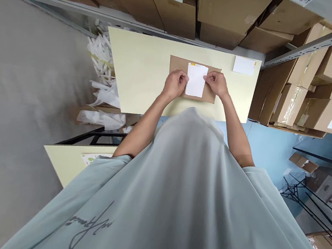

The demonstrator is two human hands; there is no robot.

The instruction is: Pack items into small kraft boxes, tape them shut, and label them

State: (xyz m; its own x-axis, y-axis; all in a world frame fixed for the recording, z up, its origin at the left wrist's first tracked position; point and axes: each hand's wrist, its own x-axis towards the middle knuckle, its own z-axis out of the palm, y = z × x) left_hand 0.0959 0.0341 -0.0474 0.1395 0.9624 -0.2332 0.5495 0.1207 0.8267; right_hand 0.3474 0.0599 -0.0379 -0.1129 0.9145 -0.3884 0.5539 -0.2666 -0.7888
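On the pale yellow table (142, 72) lies a flat brown cardboard box (209, 95). A white label (196, 81) with a small yellow mark at its top edge is over the middle of the box. My left hand (175, 84) pinches the label's left edge, its fingers closed. At the opposite edge, the thumb and fingers of my right hand (216, 83) are pinched on the label. Whether the label is stuck down or held just above the cardboard, I cannot tell.
Another stack of white labels (244, 65) lies at the table's back right corner. Cardboard boxes (230, 6) fill the shelf behind. A large open carton (271, 93) with smaller boxes stands at the right. Shredded white paper (103, 59) is heaped at the left.
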